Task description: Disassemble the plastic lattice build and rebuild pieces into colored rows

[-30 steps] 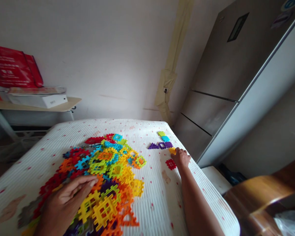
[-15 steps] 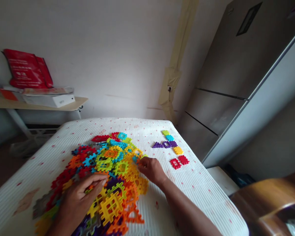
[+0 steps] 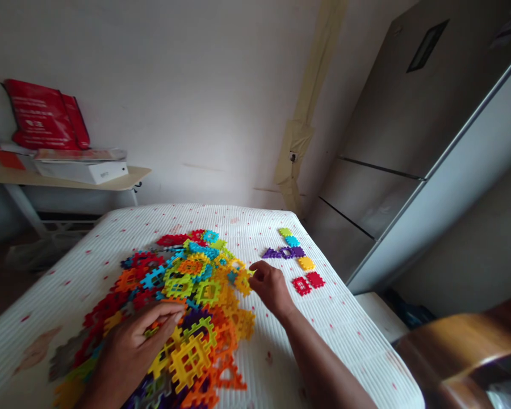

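My left hand rests over the near left part of a heap of colourful plastic interlocking tiles. Its thumb and index fingertip meet in a pinch, and whatever may be between them is hidden. At the right edge of the heap hovers my right hand, fingers curled, with a gap between thumb and index finger and no tile visible in it. Its fingertips are right beside a yellow notched tile; whether they touch it, I cannot tell. A larger yellow window tile lies in front of my left hand.
Right of the heap lie separate tiles: lime, blue, several purple, yellow and two red. A patterned white cloth covers the table. A fridge stands right; a side table bears boxes and a red bag.
My right hand has drawn back to the right from the heap, and its fingers have parted. The yellow notched tile shows where the hand was. My left hand keeps its place.
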Demonstrator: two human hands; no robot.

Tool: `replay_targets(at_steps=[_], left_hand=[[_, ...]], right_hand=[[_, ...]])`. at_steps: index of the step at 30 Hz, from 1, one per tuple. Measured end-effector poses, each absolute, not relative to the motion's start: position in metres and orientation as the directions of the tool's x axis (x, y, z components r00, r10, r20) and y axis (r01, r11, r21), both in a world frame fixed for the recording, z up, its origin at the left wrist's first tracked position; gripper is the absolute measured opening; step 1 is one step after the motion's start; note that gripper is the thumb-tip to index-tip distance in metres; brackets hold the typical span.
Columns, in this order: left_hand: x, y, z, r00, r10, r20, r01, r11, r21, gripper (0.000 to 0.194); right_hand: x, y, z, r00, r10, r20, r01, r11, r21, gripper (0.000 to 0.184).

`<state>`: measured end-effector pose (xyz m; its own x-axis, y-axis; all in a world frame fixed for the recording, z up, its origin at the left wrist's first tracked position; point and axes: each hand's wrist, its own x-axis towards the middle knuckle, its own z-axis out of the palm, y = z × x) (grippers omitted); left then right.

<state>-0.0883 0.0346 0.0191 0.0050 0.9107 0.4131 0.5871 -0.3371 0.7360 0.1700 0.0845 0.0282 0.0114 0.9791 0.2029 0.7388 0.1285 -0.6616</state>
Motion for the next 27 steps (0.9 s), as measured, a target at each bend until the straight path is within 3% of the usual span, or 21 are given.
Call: replay_targets(at_steps=[4,6,8,11,14,18,22,27], left_hand=[[-0.088,0.035,0.017,0.003,0.916,0.402,0.578,-0.329,0.747,0.020],[-0.088,0.035,0.016,0.007,0.916,0.400,0.572,-0.332,0.750,0.020],[-0.089,0.035,0.016,0.013,0.917,0.398,0.573,-0.332,0.749,0.019],[-0.089,0.034,0.018,0.000,0.917,0.398,0.589,-0.321,0.741,0.018],[-0.090,0.032,0.020,-0.014,0.916,0.400,0.597,-0.313,0.738,0.018],[-0.091,0.033,0.018,-0.012,0.926,0.377,0.599,-0.296,0.744,0.018],[-0.091,0.034,0.017,-0.020,0.927,0.374,0.608,-0.286,0.740,0.019],[-0.088,0.033,0.022,-0.027,0.921,0.389,0.599,-0.297,0.744,0.019]], right_hand=[[0.206,0.088,0.026,0.041,0.899,0.435,0.964,0.079,-0.255,0.022],[0.216,0.091,0.018,-0.019,0.907,0.420,0.995,0.058,-0.081,0.023],[0.218,0.094,0.011,-0.063,0.927,0.369,0.998,0.063,0.010,0.023],[0.211,0.094,0.008,-0.083,0.957,0.277,0.996,0.078,0.031,0.019],[0.209,0.091,0.015,-0.069,0.980,0.187,0.996,0.077,-0.038,0.010],[0.225,0.090,0.027,0.142,0.967,0.213,0.984,-0.114,-0.139,0.012],[0.238,0.091,0.030,0.312,0.937,0.159,0.944,-0.287,-0.163,0.016],[0.225,0.088,0.021,0.215,0.967,0.139,0.971,-0.197,-0.136,0.029]])
